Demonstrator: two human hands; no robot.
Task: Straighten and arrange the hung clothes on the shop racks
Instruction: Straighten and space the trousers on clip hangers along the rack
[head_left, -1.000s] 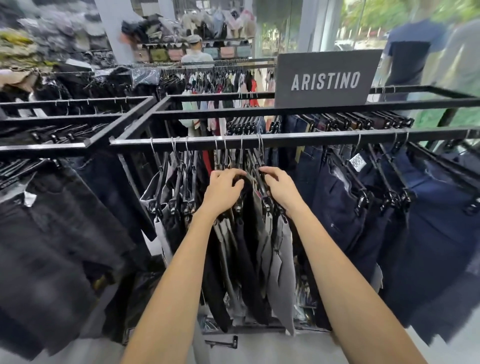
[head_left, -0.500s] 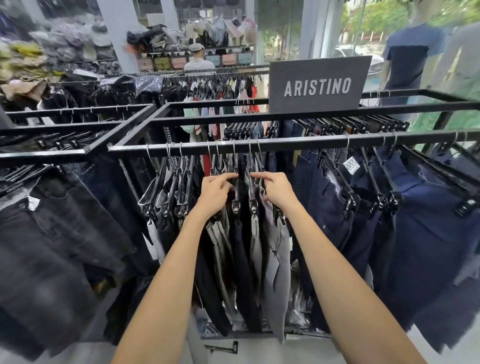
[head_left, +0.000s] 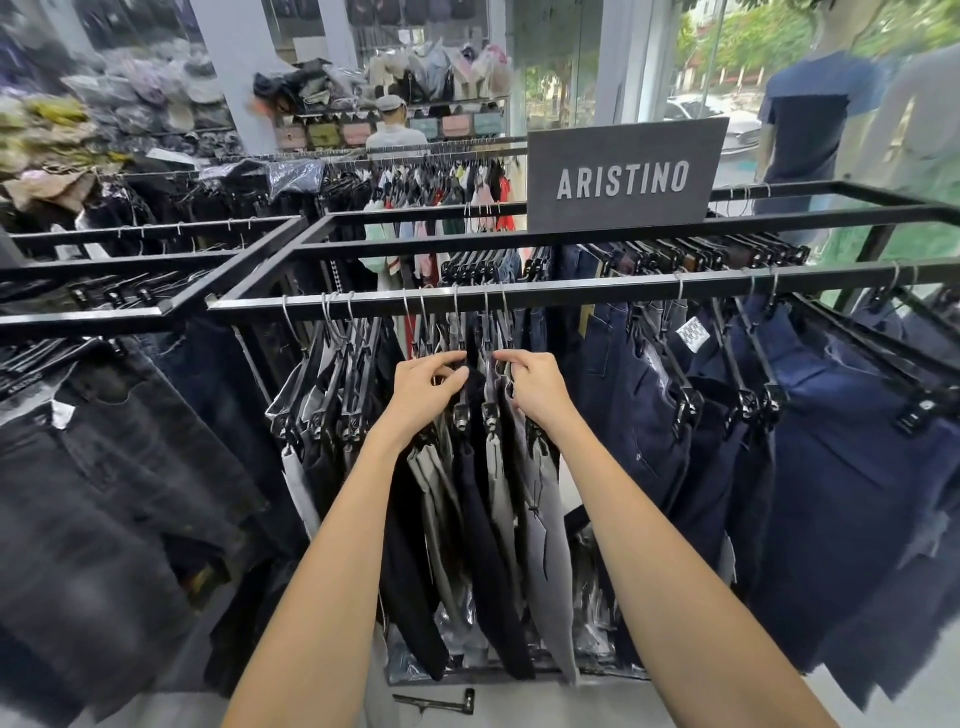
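- On the pale floor nearest the viewer, a loose black hanger (head_left: 435, 702), lying flat below the garments, well clear of both arms.
- Both forearms raised into the central bunch of grey and dark shorts (head_left: 498, 525); long axis of each garment vertical, hanging edge-on, waistbands clipped at hand height.
- Left hand (head_left: 423, 391): fingers curled, thumb and fingertips closing on the clip hanger of a dark garment, palm turned rightward.
- Right hand (head_left: 537, 387): fingers bent around the next hanger to the right; exact grip hidden by the knuckles.
- Key relation: hands just beside each other, one narrow dark garment between them; hangers directly ahead and slightly above, both hands about equally near. Probable step: parting or evening the spacing along the bar, movement running left–right.
- Front rail (head_left: 597, 288), a black horizontal bar just above the hands; wire hooks crowded at centre, a tighter grey cluster (head_left: 332, 395) to the left, navy denim shorts (head_left: 810, 441) spread to the right.
- Black denim (head_left: 119, 467) on the adjoining rack at far left.
- Above the frame, a grey sign reading ARISTINO (head_left: 623, 179).
- Beyond: further racks, shelves of bagged stock, a capped display bust, a mannequin in a navy shirt (head_left: 810, 119) beside the glazed shopfront.
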